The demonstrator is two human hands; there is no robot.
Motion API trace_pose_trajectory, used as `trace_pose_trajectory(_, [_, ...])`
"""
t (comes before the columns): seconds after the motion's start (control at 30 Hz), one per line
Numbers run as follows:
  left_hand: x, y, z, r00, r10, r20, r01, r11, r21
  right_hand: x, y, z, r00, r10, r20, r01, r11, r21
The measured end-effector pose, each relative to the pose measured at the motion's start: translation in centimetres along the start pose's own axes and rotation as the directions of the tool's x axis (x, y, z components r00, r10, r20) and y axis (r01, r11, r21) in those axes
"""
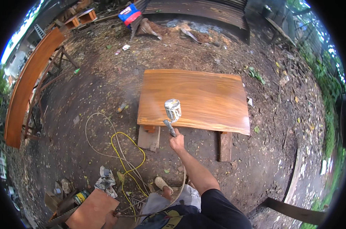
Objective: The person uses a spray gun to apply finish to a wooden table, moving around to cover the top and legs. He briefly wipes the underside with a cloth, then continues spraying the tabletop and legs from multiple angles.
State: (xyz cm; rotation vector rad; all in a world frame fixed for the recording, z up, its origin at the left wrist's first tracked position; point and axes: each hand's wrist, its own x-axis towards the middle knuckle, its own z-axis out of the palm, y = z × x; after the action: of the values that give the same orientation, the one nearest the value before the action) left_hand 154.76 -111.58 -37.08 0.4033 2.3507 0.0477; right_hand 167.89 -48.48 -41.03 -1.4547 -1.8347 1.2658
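Note:
My right hand point(177, 142) is closed round the handle of a spray gun point(170, 127), whose paint-smeared metal cup point(173, 109) stands on top. The gun is over the near edge of a glossy brown wooden tabletop point(203, 95), and a pale mist hangs by the tabletop's left side. From the gun, an air hose point(185, 171) curves down past my body toward my left hand point(111, 219). That hand is low at the left, beside a reddish-brown board point(92, 210), and appears closed on the hose; its fingers are partly hidden.
Wooden supports point(148, 139) carry the tabletop. A long varnished plank point(32, 87) rests on a stand at the left. Yellow hose point(143, 156) loops over the dirt ground. Crumpled paper point(106, 179) and a can point(80, 197) lie near the board. Corrugated metal sheeting point(196, 9) is at the back.

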Motion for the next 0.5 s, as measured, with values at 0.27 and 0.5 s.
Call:
trace_pose_trajectory(0.27, [5.1,7.4,1.6,0.978,0.194,0.079,-0.194,0.981,-0.007,0.8,9.6,-16.5,0.960,0.111,-0.259,-0.109,0.994,0.023])
trace_pose_trajectory(0.5, [3.1,22.2,0.7,0.969,0.161,0.186,-0.211,0.933,0.290,0.9,14.9,-29.6,0.868,0.171,-0.465,-0.170,0.984,0.044])
